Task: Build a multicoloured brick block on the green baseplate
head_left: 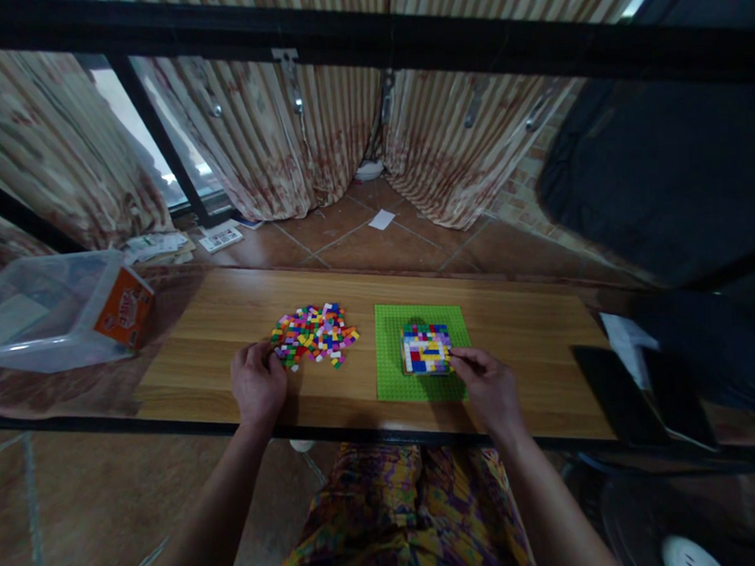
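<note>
A green studded baseplate [390, 377] lies on the wooden table, with a block-shaped build of multicoloured toy bricks [426, 348] standing on it. My right hand [492, 387] reaches in from the right, thumb and fingers pinched together at the build's right side. Whatever sits between those fingertips is too small to make out. To the left, a loose pile of small coloured bricks [315, 332] is spread on the table. My left hand [259, 386] rests at the pile's left edge, its fingers curled inward and their tips partly hidden.
A clear plastic bin [50, 314] with an orange label stands at the table's left end. Dark flat panels [618, 391] and a white paper [626, 347] lie at the right. Beyond the wooden table [523, 333] are curtains [334, 131] and a tiled floor.
</note>
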